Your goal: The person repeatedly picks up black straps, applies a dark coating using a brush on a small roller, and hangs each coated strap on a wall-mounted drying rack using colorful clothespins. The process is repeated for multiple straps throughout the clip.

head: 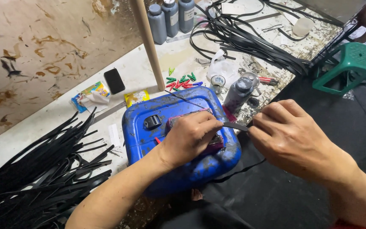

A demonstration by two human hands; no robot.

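A blue plastic canister [149, 140] lies on its side in front of me, smeared with dark marks. My left hand [189, 138] presses down on a small pink-edged tool [217, 142] resting on top of the canister. A thin black strip [236, 126] comes out from under that hand to the right. My right hand [291, 138] pinches the strip's free end just past the canister's right edge. A further length of black strip [240, 170] droops below the canister toward the floor.
A heap of black strips [39, 174] lies at lower left, another bundle [242, 38] at the top. Grey bottles [170, 19], a wooden pole [149, 42], a black phone [114, 80], coloured pegs [182, 80], a grey bottle [239, 93] and a green stool [348, 63] surround the canister.
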